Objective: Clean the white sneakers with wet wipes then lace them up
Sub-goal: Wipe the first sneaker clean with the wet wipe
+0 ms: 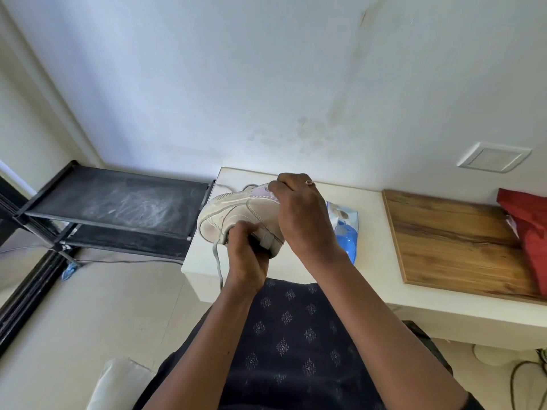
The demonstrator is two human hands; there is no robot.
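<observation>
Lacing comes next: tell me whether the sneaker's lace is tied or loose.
Loose: the grey lace dangles free below the lifted white sneaker.

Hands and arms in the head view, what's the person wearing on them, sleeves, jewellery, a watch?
The right hand has a ring with a small reddish stone; the left hand shows none. No watch or bracelet shows, and the forearms are bare of sleeves. The garment below is dark navy with pale diamond motifs.

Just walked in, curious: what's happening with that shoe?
A person is cleaning a white sneaker held above the white counter. The left hand grips it from below; the right hand presses what looks like a wipe against its upper. A lace dangles loose. The blue wipes pack lies on the counter behind.
</observation>
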